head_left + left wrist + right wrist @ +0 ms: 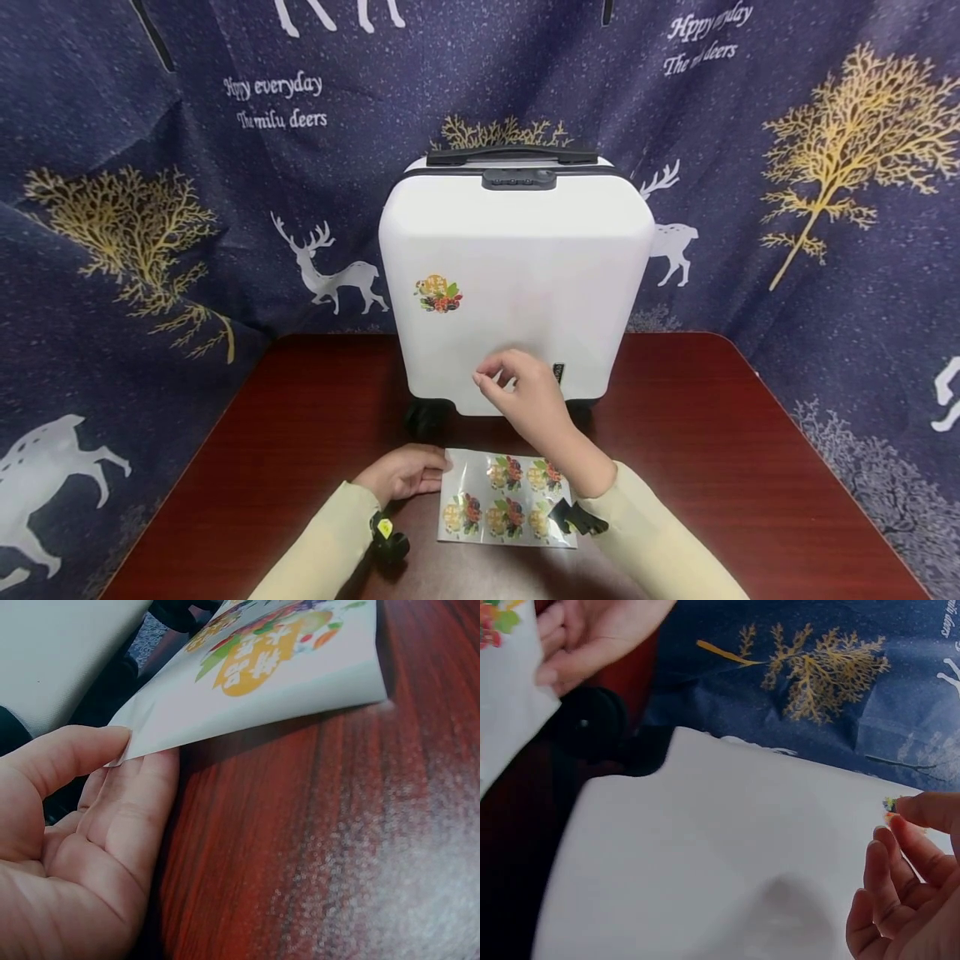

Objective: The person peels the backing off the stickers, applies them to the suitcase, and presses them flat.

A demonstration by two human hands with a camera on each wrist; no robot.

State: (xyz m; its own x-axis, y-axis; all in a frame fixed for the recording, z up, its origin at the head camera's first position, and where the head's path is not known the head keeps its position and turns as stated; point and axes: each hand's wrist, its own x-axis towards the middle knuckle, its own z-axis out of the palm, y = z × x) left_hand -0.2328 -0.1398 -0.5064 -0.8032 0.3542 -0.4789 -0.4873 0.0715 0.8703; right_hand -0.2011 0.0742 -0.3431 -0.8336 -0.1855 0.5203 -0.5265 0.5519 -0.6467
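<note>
My left hand [411, 473] pinches the left corner of a glossy white sticker sheet [467, 479], thumb on top and fingers underneath. That edge rises off the table in the left wrist view, where colourful fruit prints [262, 656] show. Several stickers remain on the sheet, with a bare spot at its upper left. In front of the white suitcase [517, 292] hovers my right hand [525, 392], its thumb and index tips close together, with nothing seen between them. One fruit sticker [438, 294] is on the suitcase's left side; my right fingertips overlap it in the right wrist view.
The suitcase stands upright on black wheels [429, 417] on a dark red table [690, 467], with a black handle [513, 155] on top. A blue curtain [322, 175] with deer and golden trees hangs behind. Each wrist wears a black strap [577, 518].
</note>
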